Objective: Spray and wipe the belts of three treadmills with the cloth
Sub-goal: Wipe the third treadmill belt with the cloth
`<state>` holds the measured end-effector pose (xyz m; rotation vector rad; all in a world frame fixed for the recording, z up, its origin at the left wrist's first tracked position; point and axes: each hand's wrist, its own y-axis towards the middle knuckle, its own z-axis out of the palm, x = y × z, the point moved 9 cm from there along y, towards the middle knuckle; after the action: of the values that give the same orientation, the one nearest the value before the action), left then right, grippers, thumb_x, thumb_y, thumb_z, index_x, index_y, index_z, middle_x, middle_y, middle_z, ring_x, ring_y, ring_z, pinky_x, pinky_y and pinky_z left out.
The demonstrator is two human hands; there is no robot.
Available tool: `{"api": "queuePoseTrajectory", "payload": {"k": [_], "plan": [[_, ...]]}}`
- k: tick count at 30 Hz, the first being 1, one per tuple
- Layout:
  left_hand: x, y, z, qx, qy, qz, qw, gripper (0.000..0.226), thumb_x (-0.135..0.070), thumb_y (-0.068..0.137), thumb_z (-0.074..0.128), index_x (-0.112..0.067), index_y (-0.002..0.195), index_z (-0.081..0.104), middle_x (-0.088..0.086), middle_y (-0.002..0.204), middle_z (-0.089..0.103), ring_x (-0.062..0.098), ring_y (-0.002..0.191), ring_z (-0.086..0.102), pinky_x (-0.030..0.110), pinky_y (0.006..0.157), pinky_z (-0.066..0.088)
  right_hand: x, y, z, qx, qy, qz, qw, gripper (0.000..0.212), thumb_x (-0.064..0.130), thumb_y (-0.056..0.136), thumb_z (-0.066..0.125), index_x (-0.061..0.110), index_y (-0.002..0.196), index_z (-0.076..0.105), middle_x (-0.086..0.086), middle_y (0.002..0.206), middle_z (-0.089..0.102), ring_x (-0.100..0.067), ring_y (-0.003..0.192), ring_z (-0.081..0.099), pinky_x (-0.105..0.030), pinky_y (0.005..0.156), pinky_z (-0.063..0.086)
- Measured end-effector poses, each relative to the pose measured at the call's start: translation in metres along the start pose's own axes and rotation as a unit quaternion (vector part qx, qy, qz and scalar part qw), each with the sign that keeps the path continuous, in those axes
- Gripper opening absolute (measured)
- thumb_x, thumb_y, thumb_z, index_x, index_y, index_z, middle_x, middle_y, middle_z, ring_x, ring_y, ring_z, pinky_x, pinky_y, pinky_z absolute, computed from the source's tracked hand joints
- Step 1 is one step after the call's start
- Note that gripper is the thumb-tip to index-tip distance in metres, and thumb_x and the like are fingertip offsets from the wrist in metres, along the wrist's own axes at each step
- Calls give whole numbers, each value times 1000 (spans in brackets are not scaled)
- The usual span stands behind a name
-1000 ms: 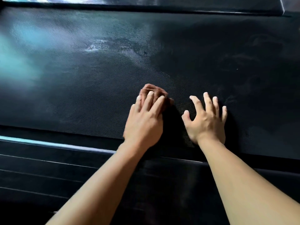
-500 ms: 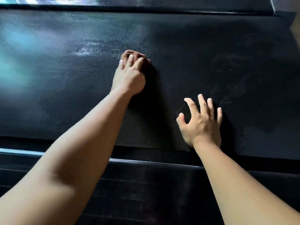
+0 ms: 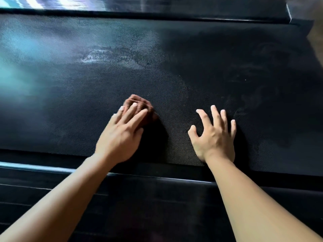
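A black textured treadmill belt [image 3: 201,63] fills most of the view, with a pale wet smear [image 3: 97,55] toward its far left. My left hand [image 3: 122,133] presses down on a bunched brown cloth [image 3: 139,103] near the belt's near edge; the cloth pokes out beyond my fingertips, the rest hidden under my palm. My right hand [image 3: 215,135] rests flat on the belt to the right, fingers spread, holding nothing.
A black side rail [image 3: 157,179] runs along the near edge of the belt, with ribbed dark flooring below it. Another glossy rail [image 3: 174,9] borders the far edge. The belt's end corner shows at the upper right.
My left hand pushed the cloth out to the belt's middle half a second ago and has now pulled it back toward the near edge. My right hand has stayed planted.
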<state>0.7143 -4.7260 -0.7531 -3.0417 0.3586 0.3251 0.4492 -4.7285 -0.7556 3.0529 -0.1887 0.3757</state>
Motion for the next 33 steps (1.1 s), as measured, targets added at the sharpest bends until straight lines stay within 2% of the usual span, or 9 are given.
{"api": "queuePoseTrajectory", "payload": {"k": [2,5,8,11,15,20,26,29,33], "plan": [[25,9,-7,-5,2,-42,999,69,-48,90,30,-32,157,29,5,167,22,28,155,16,47,126,17,1,0,0,-2,3,-1,1000,61,57,85,34,42,144,38,-2,163,23,-27,151,15,-54,121,6],[38,43,-20,-40,-3,-90,995,65,-36,95,41,-23,158,32,10,167,19,26,157,7,37,127,3,0,1,0,-2,4,2,1000,60,56,85,35,42,143,39,-2,163,23,-27,151,15,-54,121,6],[22,88,-22,-56,6,-107,993,65,-31,96,45,-22,158,30,9,168,17,28,157,4,39,127,2,-1,1,1,0,-2,2,1000,60,57,85,34,42,143,38,-2,163,23,-27,151,14,-54,121,6],[-26,116,-12,-37,18,-65,997,64,-30,96,43,-23,158,28,11,167,18,29,156,4,42,127,2,-1,1,3,8,-4,2,1000,62,57,84,32,42,144,36,-2,163,21,-27,151,12,-54,121,5],[-92,96,-5,-46,-4,22,999,61,-29,92,41,-20,153,40,13,162,32,28,154,15,41,126,8,-2,3,3,14,1,4,1000,64,57,83,32,41,144,37,-1,164,20,-27,152,11,-54,121,5],[-93,21,18,9,-10,67,998,64,-42,93,30,-31,156,32,6,167,23,30,156,12,50,122,22,-1,2,2,8,6,2,1000,64,56,83,34,41,144,38,-2,163,21,-28,151,12,-55,121,6],[-13,-12,1,5,-20,-32,999,67,-48,90,30,-37,155,31,0,167,22,35,153,19,53,123,21,-1,0,0,-1,21,-3,1000,61,56,85,37,41,144,40,-2,163,24,-28,151,15,-54,121,6],[17,11,-7,-12,-11,-83,996,70,-44,89,34,-31,157,31,5,168,20,31,155,13,48,125,16,-3,0,-1,6,33,-10,999,62,55,85,38,39,144,43,-3,163,24,-29,151,15,-53,122,5],[10,61,-4,-9,-1,-123,992,75,-43,84,29,-28,158,25,7,169,15,30,157,3,43,127,9,-6,2,-5,24,77,-10,997,56,48,89,50,34,143,48,-7,162,27,-30,151,17,-51,122,6]]}}
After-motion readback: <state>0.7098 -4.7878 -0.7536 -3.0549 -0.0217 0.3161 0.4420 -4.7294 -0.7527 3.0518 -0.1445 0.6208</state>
